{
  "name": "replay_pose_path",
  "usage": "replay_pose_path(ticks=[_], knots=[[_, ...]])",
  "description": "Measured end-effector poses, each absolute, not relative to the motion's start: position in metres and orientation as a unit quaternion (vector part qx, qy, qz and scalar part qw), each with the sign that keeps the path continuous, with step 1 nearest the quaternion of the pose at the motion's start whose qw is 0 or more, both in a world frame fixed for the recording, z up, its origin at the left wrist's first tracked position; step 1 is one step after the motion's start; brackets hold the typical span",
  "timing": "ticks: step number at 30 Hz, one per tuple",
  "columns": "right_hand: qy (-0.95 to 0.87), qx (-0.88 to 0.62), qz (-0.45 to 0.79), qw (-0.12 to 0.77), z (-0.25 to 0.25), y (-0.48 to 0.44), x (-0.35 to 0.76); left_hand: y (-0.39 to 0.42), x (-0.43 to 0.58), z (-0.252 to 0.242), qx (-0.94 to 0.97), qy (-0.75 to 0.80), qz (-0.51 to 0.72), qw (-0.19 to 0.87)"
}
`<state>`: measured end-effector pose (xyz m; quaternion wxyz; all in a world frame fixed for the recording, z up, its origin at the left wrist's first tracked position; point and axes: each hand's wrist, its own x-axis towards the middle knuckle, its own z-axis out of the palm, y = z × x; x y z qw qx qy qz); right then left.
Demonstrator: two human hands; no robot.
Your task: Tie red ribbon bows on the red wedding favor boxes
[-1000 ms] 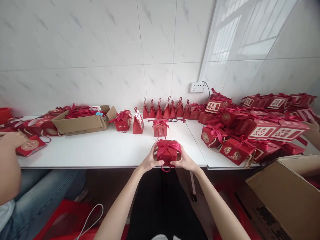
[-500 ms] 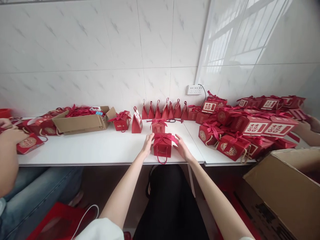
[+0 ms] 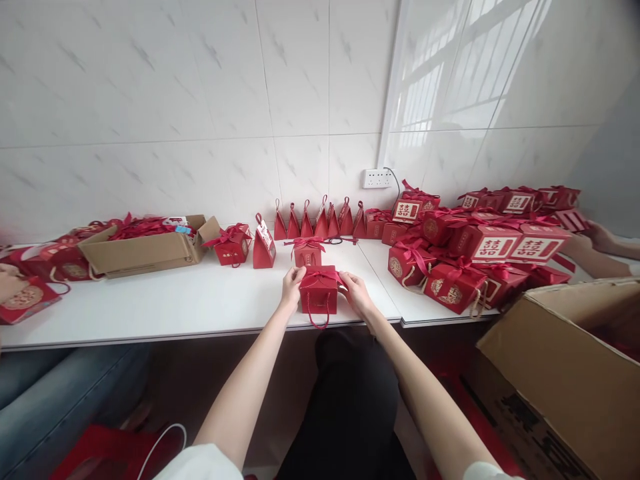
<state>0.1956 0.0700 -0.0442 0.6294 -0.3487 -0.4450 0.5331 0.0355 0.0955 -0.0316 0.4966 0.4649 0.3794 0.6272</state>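
Note:
A red gift box (image 3: 319,299) with a bow on top and a rope handle hanging down its front stands upright near the table's front edge. My left hand (image 3: 292,287) is closed on the box's upper left corner, thumb and fingers pressed at the bow's left end. At the upper right corner, my right hand (image 3: 356,293) pinches the right end of the ribbon. Just behind is another red box (image 3: 307,253) with a bow, touched by neither hand.
An open carton of ribbons (image 3: 145,257) lies left on the white table (image 3: 200,303). Small pointed red boxes (image 3: 320,223) line the wall. Red boxes (image 3: 493,247) are heaped right, above a large carton (image 3: 560,353). Other people's hands show at both sides.
Both of my hands have closed in on the box and ribbon, where the fingers were more spread before. The view has turned slightly right, so things appear shifted left.

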Motion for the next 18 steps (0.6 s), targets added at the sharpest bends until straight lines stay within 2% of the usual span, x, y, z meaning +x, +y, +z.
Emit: replay_pose_path(ticks=[8,18], knots=[[-0.402,-0.342,0.546,0.650,-0.051,0.066,0.190,0.089,0.038,-0.032,0.449,0.392,0.630,0.498],[-0.444,-0.344,0.523,0.641,-0.060,0.068,0.204,0.079,0.034,-0.031,0.444,0.387,0.615,0.525]])
